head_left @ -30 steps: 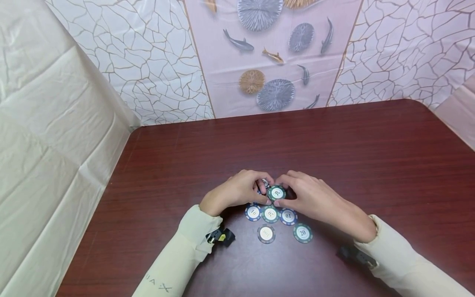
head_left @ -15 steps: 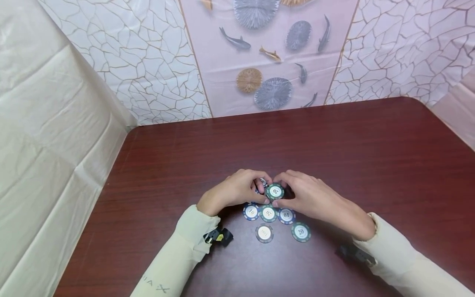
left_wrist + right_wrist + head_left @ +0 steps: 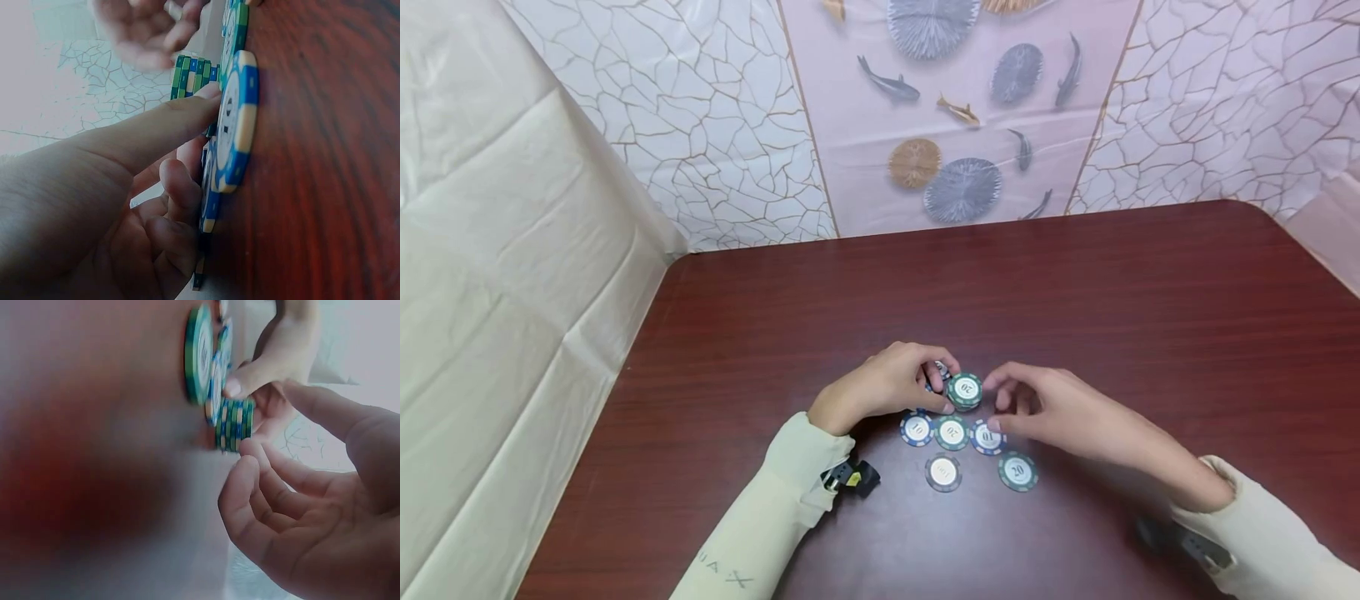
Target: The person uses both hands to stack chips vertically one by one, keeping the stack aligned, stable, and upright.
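A short stack of poker chips (image 3: 965, 390), with a green 20 chip on top, stands on the table. My left hand (image 3: 883, 386) curls its thumb and index finger around the stack's left side; in the left wrist view the thumb (image 3: 169, 128) reaches the stack's base. My right hand (image 3: 1060, 408) is apart from the stack, just to its right, fingers loosely bent and holding nothing. In the right wrist view the stack (image 3: 235, 425) shows mixed green and blue edges. Another chip (image 3: 942, 369) lies partly hidden behind the left fingers.
In front of the stack lie a blue 10 chip (image 3: 917, 428), a green 20 chip (image 3: 952, 432) and another blue 10 chip (image 3: 987, 437). Nearer are a grey 100 chip (image 3: 943, 472) and a green 20 chip (image 3: 1018, 472). Patterned cloth (image 3: 962, 125) hangs behind the table (image 3: 775, 308).
My right hand has let go of the stack and moved a little right and toward me. My left hand stays at the stack.
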The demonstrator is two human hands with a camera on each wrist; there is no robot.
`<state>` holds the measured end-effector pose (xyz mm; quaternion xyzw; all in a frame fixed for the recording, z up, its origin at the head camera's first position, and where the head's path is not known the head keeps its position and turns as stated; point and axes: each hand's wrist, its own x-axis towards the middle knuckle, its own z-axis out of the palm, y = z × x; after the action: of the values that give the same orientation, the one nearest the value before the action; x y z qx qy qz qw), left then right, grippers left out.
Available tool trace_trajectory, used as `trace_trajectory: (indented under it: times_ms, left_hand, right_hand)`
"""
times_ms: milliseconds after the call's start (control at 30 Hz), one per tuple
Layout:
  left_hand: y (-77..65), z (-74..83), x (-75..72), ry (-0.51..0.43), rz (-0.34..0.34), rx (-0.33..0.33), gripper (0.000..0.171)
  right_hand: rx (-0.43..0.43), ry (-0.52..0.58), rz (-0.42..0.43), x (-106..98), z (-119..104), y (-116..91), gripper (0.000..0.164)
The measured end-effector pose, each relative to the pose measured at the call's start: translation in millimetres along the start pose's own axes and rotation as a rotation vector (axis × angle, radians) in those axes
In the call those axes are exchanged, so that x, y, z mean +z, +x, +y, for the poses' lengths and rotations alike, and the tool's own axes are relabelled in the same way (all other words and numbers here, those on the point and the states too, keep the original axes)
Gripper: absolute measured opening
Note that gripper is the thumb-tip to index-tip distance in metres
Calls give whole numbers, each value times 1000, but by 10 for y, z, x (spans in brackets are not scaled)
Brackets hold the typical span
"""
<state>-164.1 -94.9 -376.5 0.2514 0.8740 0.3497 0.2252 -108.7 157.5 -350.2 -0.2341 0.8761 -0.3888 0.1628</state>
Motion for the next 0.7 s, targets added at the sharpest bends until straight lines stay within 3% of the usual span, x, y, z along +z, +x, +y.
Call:
trace_trajectory:
  times_ms: [100, 200, 500, 700]
  left_hand:
    - [1, 8, 2, 5, -1, -1, 40]
    - [-10, 21, 0, 4, 5, -8, 41]
    - [-16, 4, -9, 9, 10, -11, 41]
    - [13, 25, 10, 29, -1, -3, 41]
  right_hand:
    - [8, 106, -74, 19, 82, -97, 40]
    - [6, 122, -128, 22, 148, -156, 40]
    - [-29, -127, -139, 91, 178, -269, 47]
    - [-14, -187, -112, 129, 187, -333, 50]
